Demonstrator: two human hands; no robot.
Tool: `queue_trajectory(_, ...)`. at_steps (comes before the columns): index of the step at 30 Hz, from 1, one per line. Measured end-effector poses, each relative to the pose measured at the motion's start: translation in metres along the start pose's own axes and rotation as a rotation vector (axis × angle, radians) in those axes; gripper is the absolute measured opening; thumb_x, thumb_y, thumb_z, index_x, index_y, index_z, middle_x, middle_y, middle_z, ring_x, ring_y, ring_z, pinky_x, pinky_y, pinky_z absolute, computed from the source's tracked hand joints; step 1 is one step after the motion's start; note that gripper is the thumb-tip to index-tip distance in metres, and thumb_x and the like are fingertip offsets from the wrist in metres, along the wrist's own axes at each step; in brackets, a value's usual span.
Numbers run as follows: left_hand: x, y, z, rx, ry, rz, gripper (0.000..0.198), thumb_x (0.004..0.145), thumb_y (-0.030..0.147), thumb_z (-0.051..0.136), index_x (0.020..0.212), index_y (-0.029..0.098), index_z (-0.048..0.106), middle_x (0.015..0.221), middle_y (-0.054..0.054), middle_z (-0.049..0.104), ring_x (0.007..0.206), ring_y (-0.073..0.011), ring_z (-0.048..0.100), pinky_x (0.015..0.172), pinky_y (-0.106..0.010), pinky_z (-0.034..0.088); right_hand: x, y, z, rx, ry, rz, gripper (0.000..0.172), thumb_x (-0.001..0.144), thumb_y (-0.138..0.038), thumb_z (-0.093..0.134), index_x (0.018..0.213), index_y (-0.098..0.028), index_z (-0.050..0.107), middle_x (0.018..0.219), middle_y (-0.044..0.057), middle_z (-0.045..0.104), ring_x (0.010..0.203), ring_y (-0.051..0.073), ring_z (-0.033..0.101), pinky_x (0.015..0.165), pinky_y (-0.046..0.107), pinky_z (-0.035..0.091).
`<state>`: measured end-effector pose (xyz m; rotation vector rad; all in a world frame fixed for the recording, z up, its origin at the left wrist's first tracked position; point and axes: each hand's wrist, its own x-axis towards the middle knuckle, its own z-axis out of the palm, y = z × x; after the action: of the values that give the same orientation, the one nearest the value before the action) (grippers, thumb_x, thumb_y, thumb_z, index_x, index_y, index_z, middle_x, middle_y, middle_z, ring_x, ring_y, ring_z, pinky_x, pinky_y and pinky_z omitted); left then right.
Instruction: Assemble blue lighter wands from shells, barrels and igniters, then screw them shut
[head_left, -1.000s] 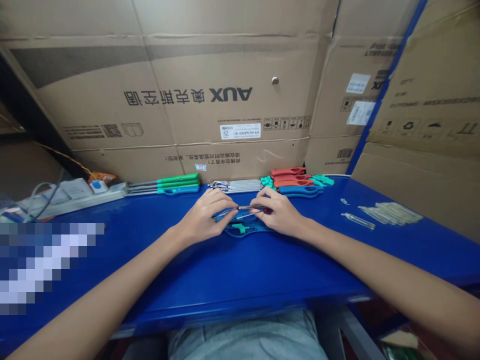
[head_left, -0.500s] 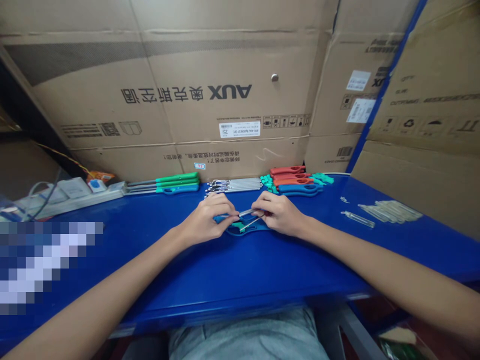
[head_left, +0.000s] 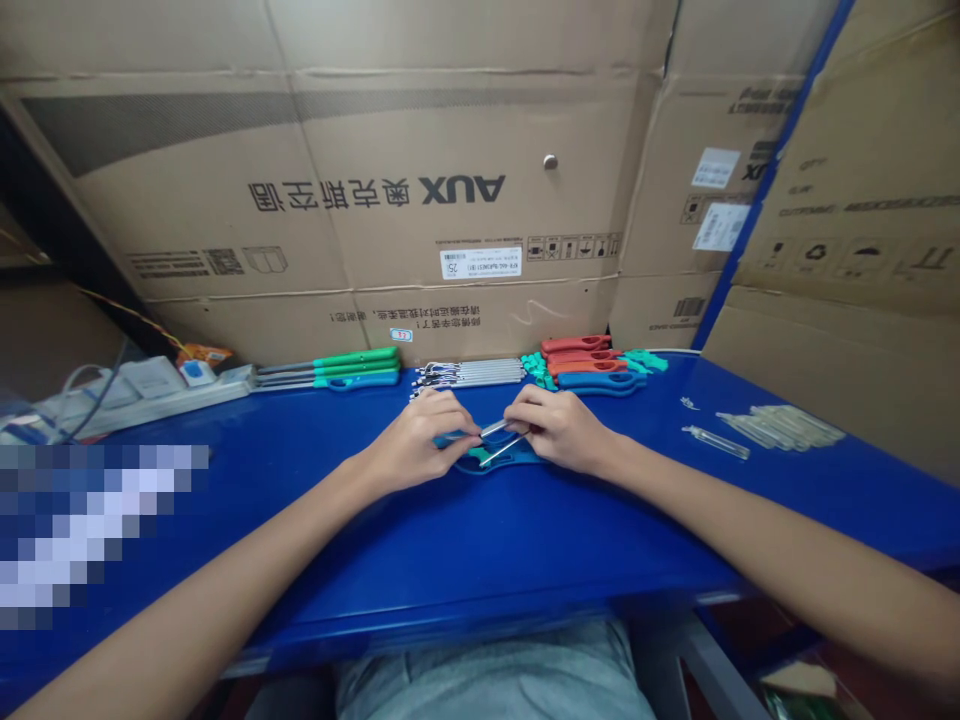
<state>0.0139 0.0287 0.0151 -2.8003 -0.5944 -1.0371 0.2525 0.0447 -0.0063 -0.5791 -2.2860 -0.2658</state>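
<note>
Fingers [head_left: 459,424] curled and pinching on both sides, my left hand [head_left: 416,442] and right hand [head_left: 559,430] close together, thin metal rods [head_left: 499,438] held between them, exact grip partly hidden. Right below, touching my hands, a blue-and-teal plastic handle [head_left: 495,461] lies on the blue surface [head_left: 525,560]. Rods not seated in that handle as far as I can see, so this piece looks unfinished. Farther out along the back edge: green-handled tools [head_left: 352,368], a row of metal rods [head_left: 469,372], red handles [head_left: 577,352], blue handles [head_left: 600,382]. Whether those rows are done or waiting, cannot tell. Clear plastic tubes [head_left: 780,425] to the right, power strip [head_left: 142,388] left, cardboard cartons [head_left: 375,200] behind.
</note>
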Motion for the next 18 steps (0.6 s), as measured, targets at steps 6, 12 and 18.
queue_trajectory(6,0.000,0.001,-0.006,0.144,0.057,-0.082,0.019,0.087,0.031,0.063,0.101,0.018,0.064,0.092,-0.005,0.071,0.087,-0.0207,0.059,0.079,-0.038,0.043,0.005,0.006,-0.004,0.050,0.058,0.095,0.015,0.089,-0.016,0.053,0.090,-0.018,0.068,0.087,0.007,0.066,0.071,0.014,0.060,0.065,0.025,0.048)
queue_trajectory(12,-0.002,-0.003,-0.010,0.152,0.112,-0.154,0.024,0.094,0.031,0.048,0.105,0.016,0.064,0.093,-0.006,0.070,0.085,-0.0208,0.060,0.077,-0.037,0.043,0.008,0.006,-0.010,0.048,0.126,0.117,0.011,0.089,-0.017,0.057,0.090,-0.018,0.068,0.083,0.006,0.066,0.068,0.014,0.060,0.064,0.025,0.048)
queue_trajectory(18,-0.003,-0.010,-0.007,0.141,0.330,-0.312,0.027,0.098,0.022,0.036,0.112,0.017,0.059,0.082,-0.003,0.070,0.077,-0.0178,0.064,0.077,-0.036,0.045,0.009,0.006,-0.010,0.058,0.153,0.097,0.010,0.089,-0.017,0.057,0.092,-0.017,0.067,0.085,0.006,0.068,0.071,0.015,0.061,0.067,0.028,0.050)
